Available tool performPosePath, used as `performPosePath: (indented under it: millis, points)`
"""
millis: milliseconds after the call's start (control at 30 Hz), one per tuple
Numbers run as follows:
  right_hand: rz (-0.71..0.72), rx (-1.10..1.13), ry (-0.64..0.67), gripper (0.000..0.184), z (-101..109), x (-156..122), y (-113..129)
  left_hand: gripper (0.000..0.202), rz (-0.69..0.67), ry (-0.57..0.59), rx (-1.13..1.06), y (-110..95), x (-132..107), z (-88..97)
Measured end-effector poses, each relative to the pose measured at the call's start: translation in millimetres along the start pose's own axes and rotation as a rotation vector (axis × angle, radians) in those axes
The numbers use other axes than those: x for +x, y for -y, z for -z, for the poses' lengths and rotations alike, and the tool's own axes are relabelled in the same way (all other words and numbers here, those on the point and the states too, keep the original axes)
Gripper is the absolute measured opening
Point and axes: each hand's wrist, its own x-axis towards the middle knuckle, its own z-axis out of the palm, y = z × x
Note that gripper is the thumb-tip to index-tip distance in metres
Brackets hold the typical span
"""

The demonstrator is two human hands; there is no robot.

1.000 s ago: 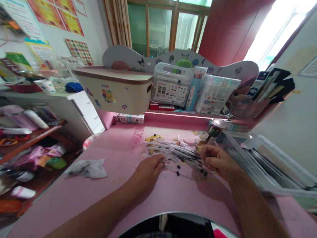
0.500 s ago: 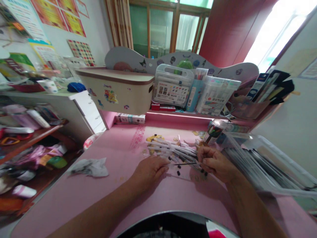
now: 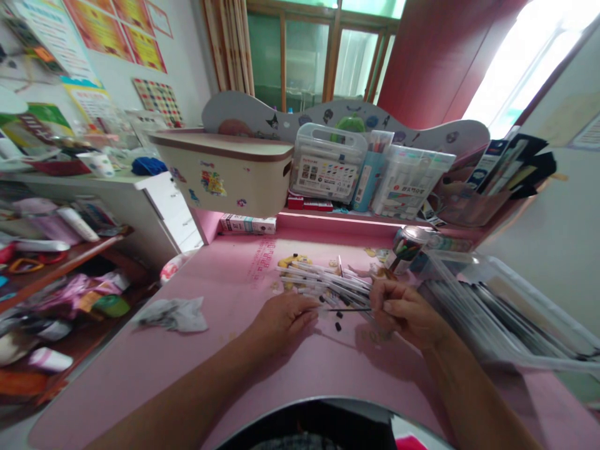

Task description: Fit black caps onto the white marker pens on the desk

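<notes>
A pile of clear-barrelled pens (image 3: 328, 279) lies in the middle of a pink desk (image 3: 225, 294). My left hand (image 3: 284, 315) rests on the desk at the pile's near edge, fingers curled and pinched at the left end of a thin dark refill (image 3: 347, 309). Over the right end of that refill my right hand (image 3: 405, 312) is closed, gripping it together with a clear pen barrel. A few small black caps (image 3: 338, 325) lie loose on the desk just below the refill.
A crumpled grey tissue (image 3: 173, 314) lies at the left. A cream box (image 3: 229, 172), marker cases (image 3: 325, 164) and a pen cup (image 3: 404, 245) stand on the back shelf. Clear trays of pens (image 3: 492, 306) fill the right side. Cluttered shelves (image 3: 56, 250) stand beyond the desk's left edge.
My hands have drawn apart and a thin dark refill now stretches between them, pulled out of the pen that the right hand holds. The view has shifted slightly.
</notes>
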Motion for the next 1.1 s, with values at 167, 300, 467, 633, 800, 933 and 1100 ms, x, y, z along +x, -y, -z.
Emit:
performPosePath:
  millis: [167,300,467,633,800,933,1100]
  points:
    - [0.027,0.156,0.049,0.01,0,2,-7,0.025,-0.079,0.021,-0.023,9,2,1.4]
    - [-0.094,0.042,0.021,0.015,-8,5,-15,0.029,-0.13,0.063,0.002,7,2,1.9]
    - [-0.135,0.093,0.137,0.045,-30,8,-20,0.029,-0.05,0.081,-0.244,3,2,-1.8]
    - [0.003,-0.287,-0.209,0.02,-40,9,-21,0.045,0.087,-0.005,-0.686,9,2,-5.9]
    - [0.064,-1.11,-0.145,0.01,-52,4,-20,0.058,0.093,-0.003,-0.893,8,1,-6.7]
    - [0.03,-1.294,-0.111,0.011,-59,1,-25,0.055,0.121,0.03,-0.926,7,1,-7.5]
    - [0.119,-1.297,-0.076,0.018,-60,2,-35,0.052,0.161,0.076,-0.913,8,1,-9.4]
